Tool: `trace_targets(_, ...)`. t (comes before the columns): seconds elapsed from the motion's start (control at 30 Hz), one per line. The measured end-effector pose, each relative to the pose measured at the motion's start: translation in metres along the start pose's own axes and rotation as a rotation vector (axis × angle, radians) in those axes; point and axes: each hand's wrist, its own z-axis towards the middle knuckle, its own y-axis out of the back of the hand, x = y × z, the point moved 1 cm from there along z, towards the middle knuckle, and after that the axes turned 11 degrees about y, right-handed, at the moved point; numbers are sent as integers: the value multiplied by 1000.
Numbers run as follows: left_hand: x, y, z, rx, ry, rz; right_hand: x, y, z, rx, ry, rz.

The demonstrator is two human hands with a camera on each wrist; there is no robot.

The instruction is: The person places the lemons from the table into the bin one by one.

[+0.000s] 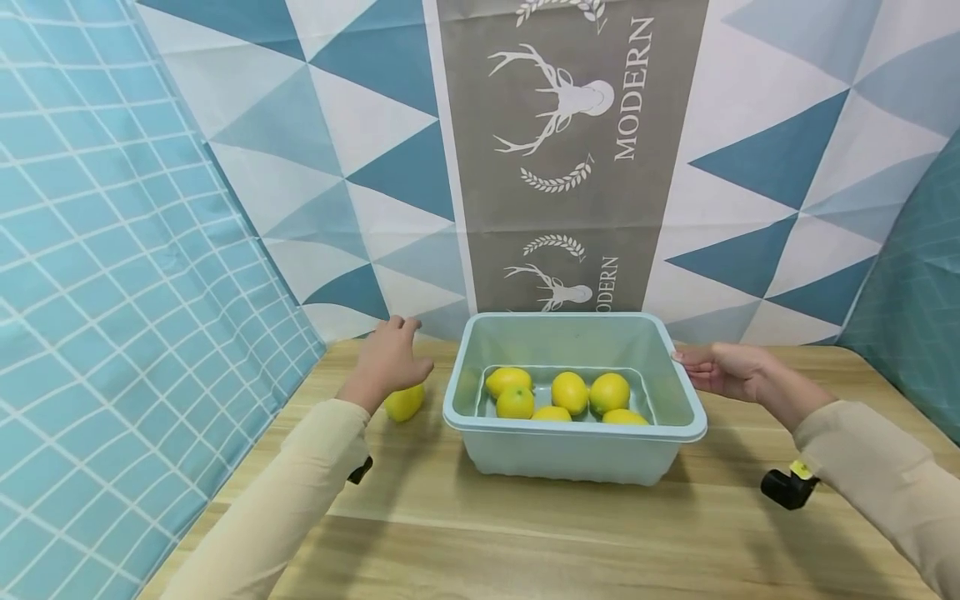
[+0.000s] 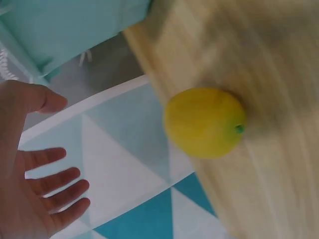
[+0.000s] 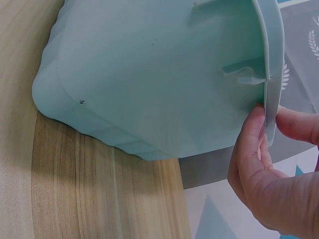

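A pale blue-green plastic bin [image 1: 562,454] stands on the wooden table, with several yellow lemons [image 1: 569,393] lying on its bottom. At the bin's right end, my right hand [image 1: 731,369] pinches the rim; in the right wrist view the thumb is outside the rim and the fingers [image 3: 251,132] are under its lip. Left of the bin, my left hand [image 1: 385,360] hovers over a single lemon [image 1: 405,403], fingers spread and holding nothing. The left wrist view shows that lemon [image 2: 204,123] on the tabletop, apart from the left hand [image 2: 37,184].
The wooden table [image 1: 465,542] ends at a patterned back wall covering [image 1: 555,192] close behind the bin. A blue checked cloth [image 1: 112,292] borders the left side. Black wrist-camera mounts [image 1: 789,488] sit under the sleeves.
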Motion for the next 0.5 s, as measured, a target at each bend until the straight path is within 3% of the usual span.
trace_targets(0.23,1,-22,-3,64,73,108,1,1,-1,5,3,6)
trace_targets(0.5,2,-42,-5,148,148,118,0,1,0,-2,-4,21)
